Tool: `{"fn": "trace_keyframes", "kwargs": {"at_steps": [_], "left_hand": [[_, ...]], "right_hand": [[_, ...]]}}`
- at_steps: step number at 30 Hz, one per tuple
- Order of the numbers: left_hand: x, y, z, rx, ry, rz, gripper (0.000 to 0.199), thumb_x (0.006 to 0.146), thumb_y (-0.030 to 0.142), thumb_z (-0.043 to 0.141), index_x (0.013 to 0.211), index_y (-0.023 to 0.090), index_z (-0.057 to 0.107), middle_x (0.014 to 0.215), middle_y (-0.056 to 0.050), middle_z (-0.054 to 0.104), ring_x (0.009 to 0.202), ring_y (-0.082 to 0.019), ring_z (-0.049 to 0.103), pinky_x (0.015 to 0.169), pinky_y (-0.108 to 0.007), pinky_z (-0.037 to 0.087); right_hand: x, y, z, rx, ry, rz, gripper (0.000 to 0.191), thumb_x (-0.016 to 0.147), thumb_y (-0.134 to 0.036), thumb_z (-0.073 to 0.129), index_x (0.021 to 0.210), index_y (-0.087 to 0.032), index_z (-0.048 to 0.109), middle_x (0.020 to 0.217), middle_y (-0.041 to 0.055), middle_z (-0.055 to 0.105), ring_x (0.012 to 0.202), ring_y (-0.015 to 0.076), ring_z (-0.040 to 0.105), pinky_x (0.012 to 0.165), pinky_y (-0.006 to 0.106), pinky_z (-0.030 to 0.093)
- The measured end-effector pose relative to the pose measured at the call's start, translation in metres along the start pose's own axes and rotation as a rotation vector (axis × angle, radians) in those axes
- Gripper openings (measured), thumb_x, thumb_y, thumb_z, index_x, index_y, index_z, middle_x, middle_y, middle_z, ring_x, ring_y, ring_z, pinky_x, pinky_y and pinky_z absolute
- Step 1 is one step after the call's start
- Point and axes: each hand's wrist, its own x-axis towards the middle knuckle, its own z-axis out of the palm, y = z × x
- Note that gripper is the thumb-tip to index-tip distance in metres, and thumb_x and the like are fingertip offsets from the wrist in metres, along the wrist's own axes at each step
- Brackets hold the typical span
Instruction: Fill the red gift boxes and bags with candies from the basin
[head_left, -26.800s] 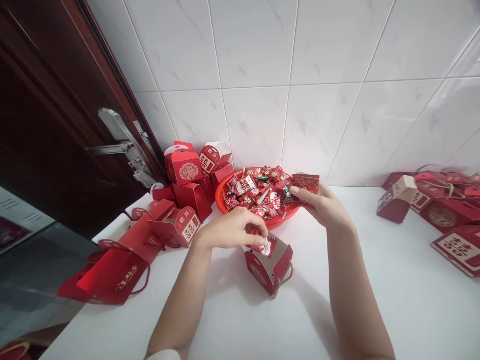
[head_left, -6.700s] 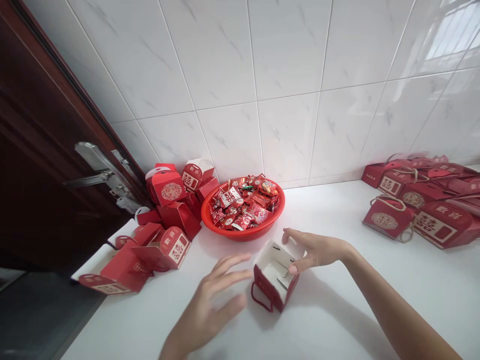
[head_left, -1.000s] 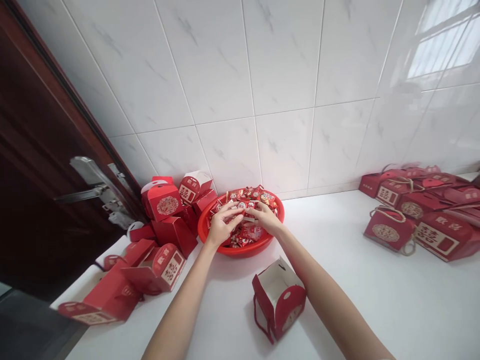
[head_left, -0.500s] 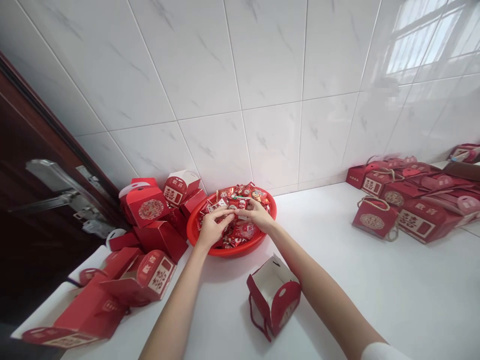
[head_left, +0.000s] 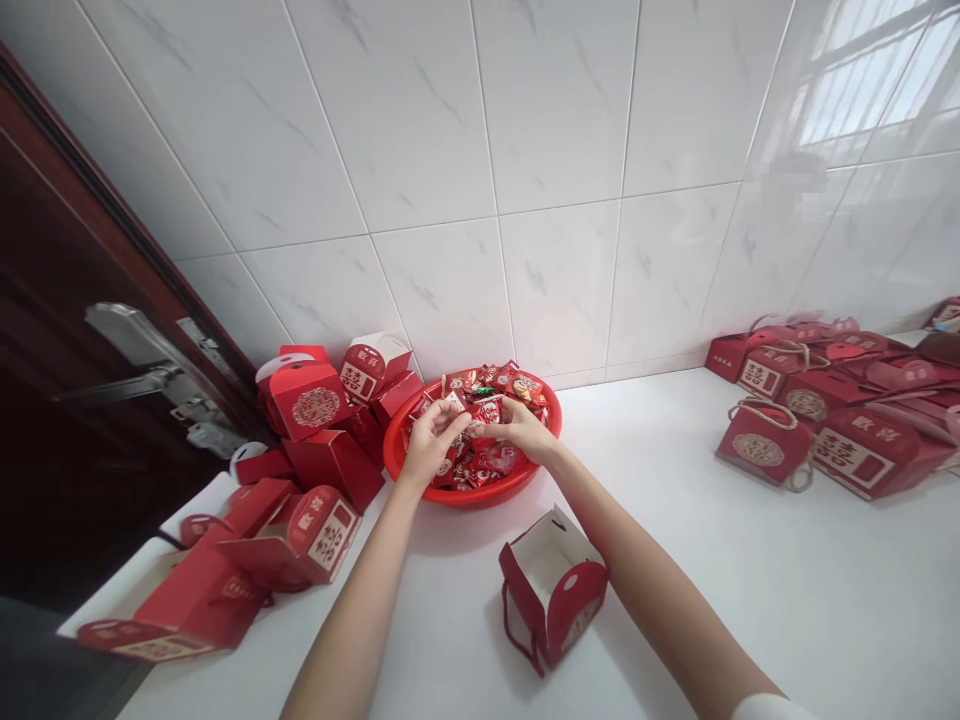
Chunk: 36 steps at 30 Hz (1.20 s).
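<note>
Over a red plastic basin (head_left: 480, 495) of small wrapped candies, both my hands are close together. My right hand (head_left: 523, 430) pinches a red-wrapped candy (head_left: 487, 412) between thumb and fingers. My left hand (head_left: 430, 440) is closed in a pinch just to its left; a pale wrapper shows by its fingertips, but I cannot make out what it grips. In front of the basin, near my right forearm, a red gift box (head_left: 574, 605) stands with its top open. Its white inside shows, and a dark red cord handle hangs down its left side.
Several red boxes (head_left: 309, 400), some with open tops, are piled to the left beside a dark door with a metal handle (head_left: 142, 375). More red boxes (head_left: 862, 450) with cord handles stand on the right of the white table (head_left: 675, 560). A tiled wall (head_left: 562, 280) rises behind.
My hands have lifted slightly and drawn a little apart, and the red-wrapped candy in my right hand now shows more clearly. The view has shifted slightly left.
</note>
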Motion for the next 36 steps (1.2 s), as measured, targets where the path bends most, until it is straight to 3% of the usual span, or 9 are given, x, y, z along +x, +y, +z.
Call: {"fn": "trace_keyframes", "kwargs": {"at_steps": [4,10,15,22,25,29,33,36], "left_hand": [[0.001,0.000,0.000,0.051,-0.020,0.022,0.039,0.074,0.058,0.073,0.080,0.019,0.067,0.078,-0.003,0.070,0.079,-0.020,0.066,0.075,-0.030,0.054],[0.000,-0.001,0.000,0.057,-0.036,0.022,0.042,0.076,0.061,0.071,0.073,0.019,0.067,0.072,-0.001,0.067,0.073,-0.019,0.062,0.073,-0.029,0.053],[0.000,-0.003,0.001,0.041,-0.030,0.026,0.041,0.077,0.059,0.069,0.073,0.019,0.066,0.072,-0.001,0.065,0.074,-0.019,0.060,0.073,-0.029,0.051],[-0.001,-0.004,0.003,0.054,-0.005,0.003,0.039,0.076,0.057,0.070,0.072,0.019,0.066,0.075,-0.001,0.068,0.077,-0.020,0.063,0.075,-0.030,0.053],[0.002,-0.012,0.000,0.067,0.061,-0.029,0.038,0.081,0.056,0.063,0.079,0.018,0.069,0.085,-0.005,0.073,0.087,-0.022,0.068,0.083,-0.032,0.054],[0.007,-0.030,-0.003,0.120,0.132,-0.092,0.031,0.085,0.047,0.059,0.084,0.018,0.071,0.093,-0.009,0.077,0.092,-0.026,0.072,0.087,-0.038,0.056],[0.008,-0.038,-0.003,0.207,0.075,-0.102,0.014,0.075,0.025,0.069,0.087,0.021,0.075,0.097,-0.009,0.078,0.098,-0.028,0.073,0.094,-0.042,0.055],[0.006,-0.036,-0.002,0.267,0.001,-0.073,0.030,0.067,0.011,0.068,0.093,0.023,0.077,0.103,-0.007,0.079,0.106,-0.029,0.071,0.103,-0.043,0.051]], "right_hand": [[-0.003,-0.002,0.001,-0.046,-0.102,-0.014,0.046,0.055,-0.030,0.091,0.092,-0.024,0.063,0.074,-0.0062,0.067,0.066,0.0150,0.063,0.056,0.024,0.054],[-0.005,-0.004,-0.001,-0.059,-0.110,-0.006,0.052,0.059,-0.036,0.088,0.104,-0.024,0.064,0.082,-0.0038,0.070,0.070,0.0169,0.066,0.053,0.025,0.057],[-0.004,0.000,-0.002,-0.054,-0.129,-0.011,0.052,0.058,-0.034,0.090,0.101,-0.022,0.064,0.076,-0.0046,0.067,0.067,0.0159,0.064,0.052,0.025,0.054],[-0.005,0.003,-0.002,-0.058,-0.134,-0.111,0.046,0.064,-0.037,0.088,0.103,-0.024,0.067,0.092,-0.0024,0.073,0.090,0.0199,0.069,0.083,0.032,0.058],[-0.008,-0.001,0.000,-0.020,-0.063,-0.111,0.047,0.063,-0.037,0.087,0.103,-0.025,0.067,0.098,-0.0011,0.074,0.093,0.0208,0.069,0.083,0.033,0.058],[-0.009,-0.003,0.000,0.031,0.140,-0.065,0.047,0.061,-0.043,0.087,0.098,-0.026,0.063,0.096,0.0002,0.073,0.092,0.0235,0.070,0.070,0.032,0.059],[-0.007,-0.002,-0.001,0.049,0.225,-0.049,0.051,0.058,-0.045,0.089,0.094,-0.025,0.060,0.097,0.0006,0.072,0.091,0.0236,0.070,0.065,0.030,0.057],[-0.007,-0.002,-0.001,0.067,0.222,-0.068,0.052,0.057,-0.044,0.089,0.094,-0.024,0.059,0.097,0.0006,0.073,0.091,0.0226,0.070,0.066,0.029,0.057]]}}
